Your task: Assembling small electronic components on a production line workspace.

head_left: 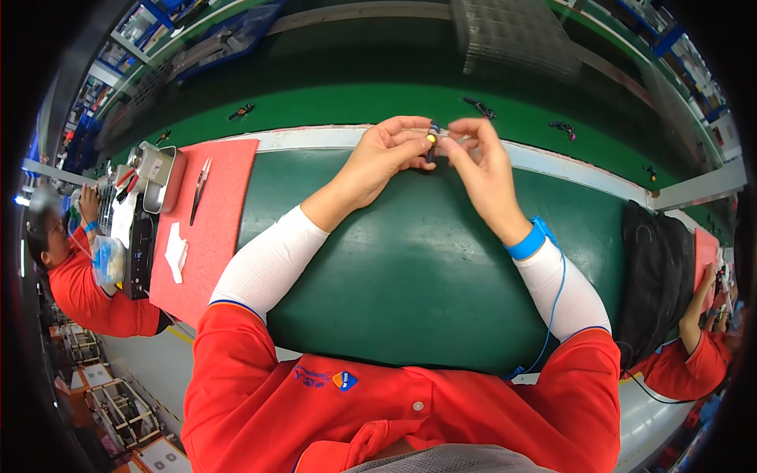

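Observation:
My left hand [377, 160] is closed around a small dark part with a bright yellow spot [432, 138], held up over the far edge of the green work mat. Its thumb and fingers pinch the part from the left. Close against it on the right is my right hand [487, 172], thumb and fingers bent together and partly blurred. Something small and pale seems to be between those fingers, but its kind is too blurred to tell. A blue wrist strap [530, 240] with a thin coiled cord circles my right wrist.
Dark small parts [242, 111] lie spaced along the green belt [355, 102] beyond the pale rail. At left, a pink mat [225, 205] bears tweezers [200, 191], white paper [176, 252] and a metal tray [164, 180]. A black bag [654, 276] sits right; co-workers flank both sides.

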Demonstrator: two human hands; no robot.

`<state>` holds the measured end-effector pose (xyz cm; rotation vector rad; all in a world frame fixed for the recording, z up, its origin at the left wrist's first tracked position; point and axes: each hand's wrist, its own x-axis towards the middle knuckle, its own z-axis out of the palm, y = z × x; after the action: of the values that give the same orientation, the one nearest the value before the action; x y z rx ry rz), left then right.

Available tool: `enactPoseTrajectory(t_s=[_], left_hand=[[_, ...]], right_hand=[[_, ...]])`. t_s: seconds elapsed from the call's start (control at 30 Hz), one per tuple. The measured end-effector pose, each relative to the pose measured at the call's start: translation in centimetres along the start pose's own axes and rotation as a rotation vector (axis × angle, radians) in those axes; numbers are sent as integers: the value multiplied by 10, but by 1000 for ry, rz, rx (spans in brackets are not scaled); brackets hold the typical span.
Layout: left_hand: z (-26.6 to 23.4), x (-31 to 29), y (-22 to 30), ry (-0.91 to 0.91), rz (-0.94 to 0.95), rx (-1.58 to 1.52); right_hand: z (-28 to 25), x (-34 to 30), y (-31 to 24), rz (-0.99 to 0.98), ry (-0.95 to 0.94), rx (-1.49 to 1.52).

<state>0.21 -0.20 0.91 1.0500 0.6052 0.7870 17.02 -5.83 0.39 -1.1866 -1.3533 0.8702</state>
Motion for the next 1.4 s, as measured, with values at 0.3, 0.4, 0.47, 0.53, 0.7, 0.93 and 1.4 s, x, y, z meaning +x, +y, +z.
enactPoseTrajectory(t_s=[0.3,0.4,0.47,0.53,0.7,0.93,1.4], left_hand=[[-2,-3,9,-136,-87,66],[-3,-2,10,-161,-125,44],[-3,-2,10,-156,-147,48],[-3,-3,9,-152,-158,50],[-1,-3,6,-117,-134,5],[0,-4,6,-60,-114,32],[-83,23,25,556,494,1261]], right_hand=[[-6,8,-7,-2,-131,146],[-4,5,-11,50,-129,241],[-1,5,-15,23,-155,223],[0,5,-16,10,-168,215],[-1,4,-15,-45,-167,161],[1,3,-9,-87,-128,93],[-27,36,18,-334,250,-809]])
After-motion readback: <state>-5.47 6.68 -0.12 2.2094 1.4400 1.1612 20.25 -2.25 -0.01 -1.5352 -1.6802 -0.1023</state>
